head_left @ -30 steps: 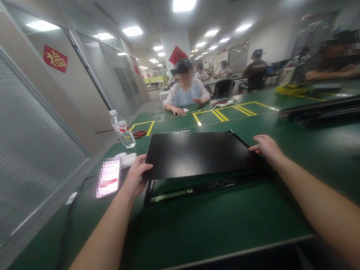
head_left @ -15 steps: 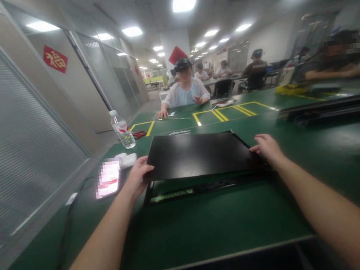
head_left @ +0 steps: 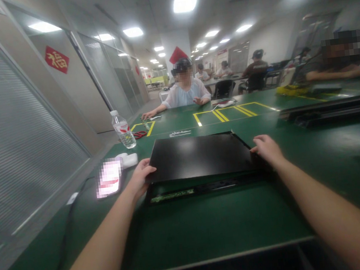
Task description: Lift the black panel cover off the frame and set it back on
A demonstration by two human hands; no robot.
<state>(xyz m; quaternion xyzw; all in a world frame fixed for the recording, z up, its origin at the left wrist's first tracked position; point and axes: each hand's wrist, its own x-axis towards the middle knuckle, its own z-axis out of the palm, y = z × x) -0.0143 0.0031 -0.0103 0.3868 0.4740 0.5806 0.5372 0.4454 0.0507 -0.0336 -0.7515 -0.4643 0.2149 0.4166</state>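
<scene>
We hold the black panel flat and slightly raised over a shallow black tray, which lies on the green counter straight ahead of us. Our left hand clasps the panel's near left corner with the thumb on top. Our right hand curls over its right edge. With only two edge grips on so wide a sheet, we judge it could tilt or slip and knock the green strip showing in the tray's front. A lit phone lies just beside the left hand, where a sideways shift could nudge it. A water bottle stands farther back.
</scene>
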